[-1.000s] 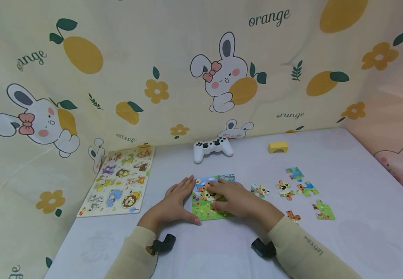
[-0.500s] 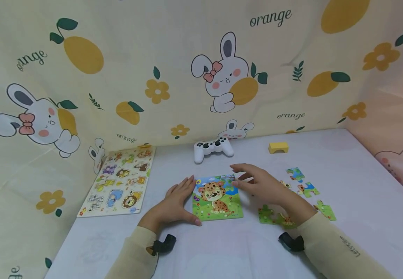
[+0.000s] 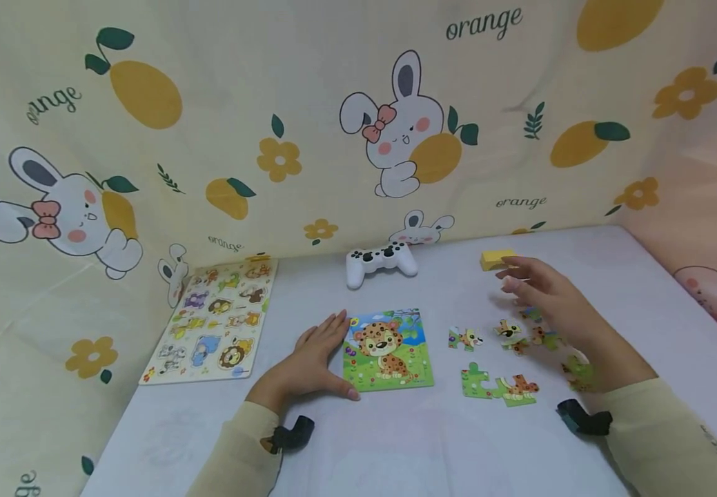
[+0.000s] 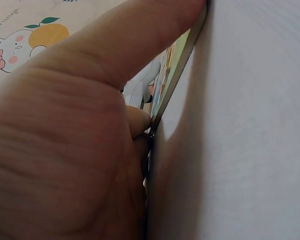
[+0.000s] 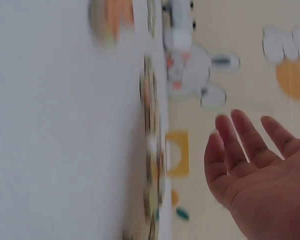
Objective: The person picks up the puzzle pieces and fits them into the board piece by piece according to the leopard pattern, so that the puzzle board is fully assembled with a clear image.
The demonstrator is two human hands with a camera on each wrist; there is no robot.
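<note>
My left hand (image 3: 310,360) lies on the table with straight fingers along the left edge of a square leopard picture board (image 3: 389,352), its thumb at the near corner. In the left wrist view that thumb (image 4: 140,37) touches the thin board's edge. My right hand (image 3: 551,297) is in the air over the right side of the table, fingers relaxed and holding nothing. Beneath and beside it lie loose jigsaw pieces: a face piece (image 3: 465,338), another face piece (image 3: 508,334) and a joined green strip (image 3: 497,386). Several others are partly hidden by that hand and forearm.
A yellow arched block (image 3: 493,259) stands at the back, just beyond the right fingertips. A white game controller (image 3: 381,264) rests behind the picture board. At left lies an animal peg-puzzle board (image 3: 215,321). A printed cloth (image 3: 308,76) hangs behind the table.
My right hand has lifted off the leopard board and swung right and back, over the loose pieces toward the yellow block. The left hand has stayed at the board's edge.
</note>
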